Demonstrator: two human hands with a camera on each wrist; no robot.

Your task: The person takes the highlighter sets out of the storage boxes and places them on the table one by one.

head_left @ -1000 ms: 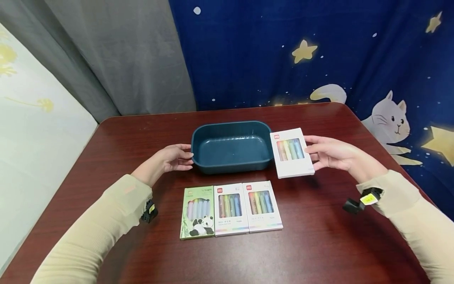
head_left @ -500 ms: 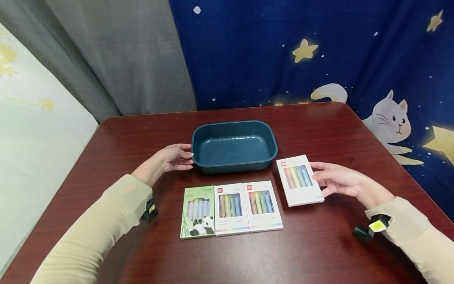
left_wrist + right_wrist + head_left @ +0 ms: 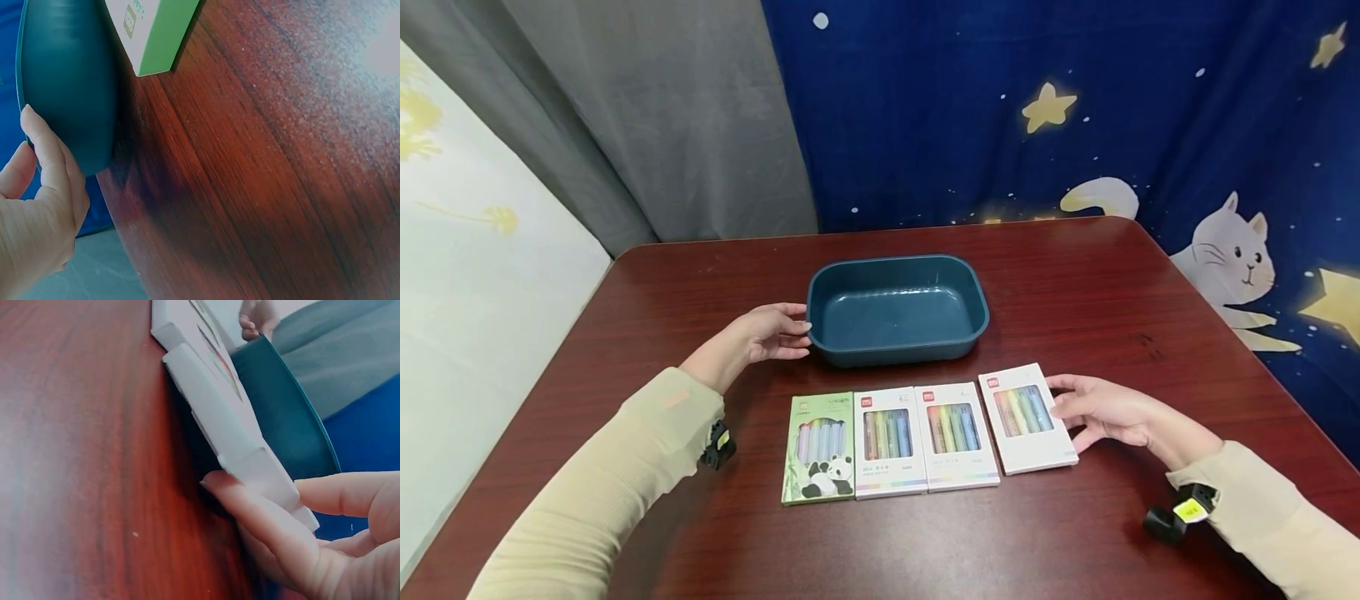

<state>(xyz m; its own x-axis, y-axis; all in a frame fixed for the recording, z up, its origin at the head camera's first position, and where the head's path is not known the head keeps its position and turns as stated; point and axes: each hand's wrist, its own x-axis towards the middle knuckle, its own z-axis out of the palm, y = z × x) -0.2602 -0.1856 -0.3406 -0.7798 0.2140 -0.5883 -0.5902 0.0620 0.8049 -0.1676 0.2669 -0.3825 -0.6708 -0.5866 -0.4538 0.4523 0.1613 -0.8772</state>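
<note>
My left hand [image 3: 767, 333] grips the left end of a dark teal plastic basin [image 3: 895, 357] by its rim, thumb and fingers at the edge in the left wrist view [image 3: 47, 187]. In my right hand [image 3: 1108, 410] is a white box of coloured pens [image 3: 1028, 421], held by its right side. The right wrist view has that box [image 3: 215, 409] tilted, its near end raised from the table, with fingers under it. Left of it lie a white pen box [image 3: 957, 436], a second white pen box [image 3: 891, 442] and a green panda pen box [image 3: 817, 450], side by side.
The basin stands on a dark red wooden table [image 3: 700, 542], behind the row of boxes. A grey curtain [image 3: 700, 125] and a blue starry curtain [image 3: 925, 125] hang behind the table. A white patterned cloth [image 3: 482, 275] is at the left.
My right hand has brought its white box from beside the basin's right end toward me, then slightly left, beside the row's right end. My left hand stays at the basin.
</note>
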